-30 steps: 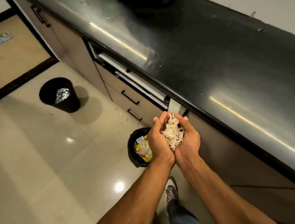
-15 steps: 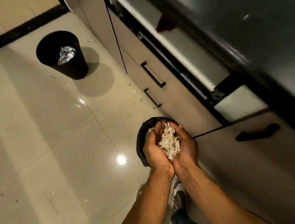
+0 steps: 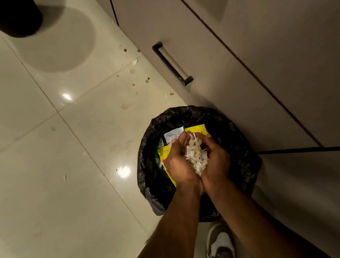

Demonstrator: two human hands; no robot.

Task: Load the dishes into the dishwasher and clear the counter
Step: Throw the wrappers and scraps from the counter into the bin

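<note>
Pale shredded scraps (image 3: 195, 158), maybe food waste, heaped between left hand (image 3: 178, 162) and right hand (image 3: 216, 159), both cupped together, fingers curled round the pile, directly above black-lined bin (image 3: 238, 141) containing yellow packets (image 3: 165, 155); bin beside cabinet drawer (image 3: 210, 62), on tiled floor (image 3: 50, 167).

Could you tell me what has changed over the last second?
The cupped left hand and right hand carried the scraps away from the counter edge, down over the lined bin. Nothing was let go: both hands still hold the pile together. The yellow packets still lie in the bin.
</note>
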